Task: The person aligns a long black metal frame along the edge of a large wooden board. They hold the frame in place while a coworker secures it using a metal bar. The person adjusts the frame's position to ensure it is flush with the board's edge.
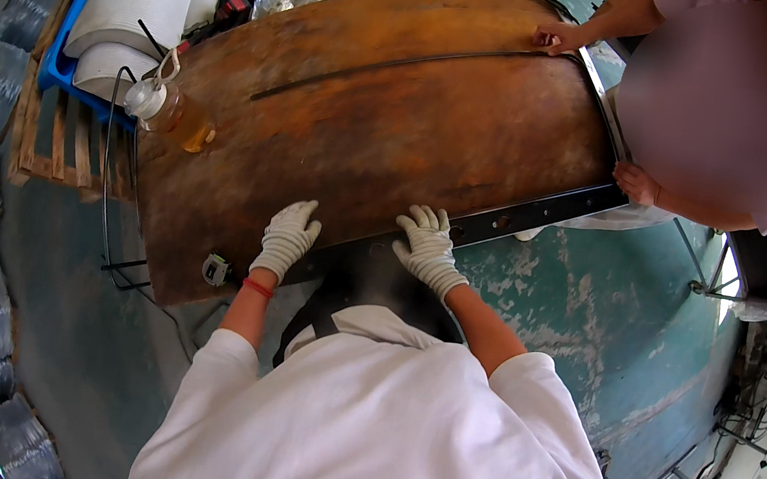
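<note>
Along the near edge of the brown surface (358, 149): black bar with holes (529, 217), running to the near right corner. Wearer's left hand (287, 239), gloved, at this edge, left of the right hand; fingers close together, thumb apart, nothing pinched. Right hand (430, 252), gloved, over the bar; fingers slightly spread, grip on it cannot be told. Co-worker's one hand (638, 184) at the near right corner, other (561, 38) toward the far right corner, by a thin dark rod (403, 61). Tape measure (215, 269) near the near left corner; bottle (171, 115) by the left edge.
</note>
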